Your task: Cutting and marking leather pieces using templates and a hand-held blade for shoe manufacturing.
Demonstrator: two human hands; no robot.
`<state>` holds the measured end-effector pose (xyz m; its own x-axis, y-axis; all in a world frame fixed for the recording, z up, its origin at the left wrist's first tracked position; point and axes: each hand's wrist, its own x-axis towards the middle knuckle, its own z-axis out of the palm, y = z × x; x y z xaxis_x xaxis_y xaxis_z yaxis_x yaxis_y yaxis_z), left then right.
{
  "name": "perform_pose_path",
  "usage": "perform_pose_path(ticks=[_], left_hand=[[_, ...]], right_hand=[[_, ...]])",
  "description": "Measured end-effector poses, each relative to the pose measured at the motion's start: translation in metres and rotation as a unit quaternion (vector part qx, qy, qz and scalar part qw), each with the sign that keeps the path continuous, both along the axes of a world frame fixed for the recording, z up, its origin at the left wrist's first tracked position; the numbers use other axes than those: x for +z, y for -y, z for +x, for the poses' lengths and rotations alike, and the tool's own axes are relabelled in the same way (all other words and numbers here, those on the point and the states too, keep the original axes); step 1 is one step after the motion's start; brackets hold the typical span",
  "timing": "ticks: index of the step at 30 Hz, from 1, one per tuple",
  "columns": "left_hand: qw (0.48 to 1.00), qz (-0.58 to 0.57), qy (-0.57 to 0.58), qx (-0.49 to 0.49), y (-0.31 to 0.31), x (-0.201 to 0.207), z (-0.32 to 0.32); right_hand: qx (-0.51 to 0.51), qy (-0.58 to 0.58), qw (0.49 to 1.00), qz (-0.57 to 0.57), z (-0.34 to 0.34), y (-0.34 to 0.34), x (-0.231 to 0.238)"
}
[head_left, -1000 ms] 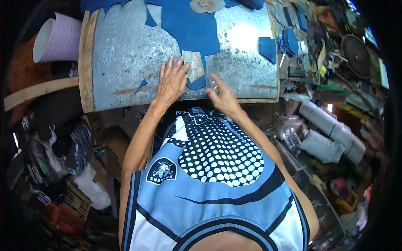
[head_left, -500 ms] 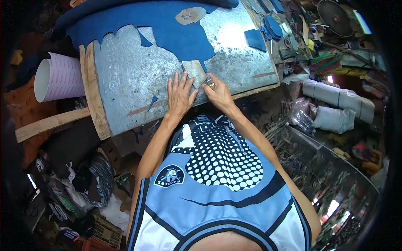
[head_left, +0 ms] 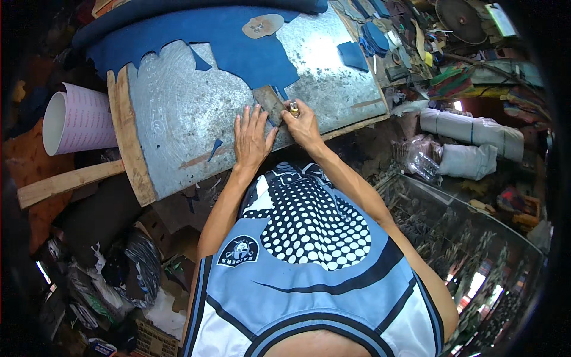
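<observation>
My left hand (head_left: pixel 251 140) lies spread on the metal-topped board, its fingertips by the lower left edge of a stiff grey-brown pattern piece (head_left: pixel 269 102). My right hand (head_left: pixel 303 125) is closed at the other side of that piece, which stands tilted with its edge at the fingers. A small tool with a clear and gold-coloured end (head_left: pixel 294 109) sticks up from the same hand; its tip is hidden. Blue leather (head_left: pixel 244 56) spreads across the board just beyond both hands, its near edge cut ragged. Some blue shows beneath the pattern piece.
A rounded tan pattern (head_left: pixel 263 26) lies on the leather. Blue scraps (head_left: pixel 215 149) and a blue piece (head_left: pixel 353 55) rest on the metal sheet (head_left: pixel 172 119). Scissors (head_left: pixel 364 44) and offcuts crowd the right. A paper roll (head_left: pixel 80 119) stands left of the board's wooden edge (head_left: pixel 128 134).
The pattern piece has gone from lying flat to tilted, its face turned darker, with my right hand at its edge. My left hand stays flat. The whole view has shifted slightly.
</observation>
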<state>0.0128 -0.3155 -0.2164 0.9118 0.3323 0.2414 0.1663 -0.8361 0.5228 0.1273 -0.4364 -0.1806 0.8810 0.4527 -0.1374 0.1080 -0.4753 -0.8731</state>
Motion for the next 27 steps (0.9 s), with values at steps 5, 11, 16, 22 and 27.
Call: perform_pose_path(ticks=[5,11,16,22,27], left_hand=[[0.999,0.033,-0.039,-0.007,0.004,0.002,0.0],[0.998,0.036,-0.055,0.003,0.007,0.017,-0.007],[0.994,0.057,-0.088,0.012,0.005,0.027,-0.013],[0.99,0.059,-0.125,0.024,0.008,0.036,-0.007],[0.986,0.064,-0.151,0.033,0.011,0.046,-0.006]], right_hand=[[-0.035,-0.054,0.998,0.017,0.029,0.037,0.013],[0.007,0.047,0.998,-0.042,0.114,0.102,0.035],[-0.09,-0.084,0.992,0.018,0.2,0.116,0.06],[0.242,0.035,0.955,-0.166,0.308,0.114,0.077],[0.443,0.094,0.837,-0.307,0.355,0.047,0.082]])
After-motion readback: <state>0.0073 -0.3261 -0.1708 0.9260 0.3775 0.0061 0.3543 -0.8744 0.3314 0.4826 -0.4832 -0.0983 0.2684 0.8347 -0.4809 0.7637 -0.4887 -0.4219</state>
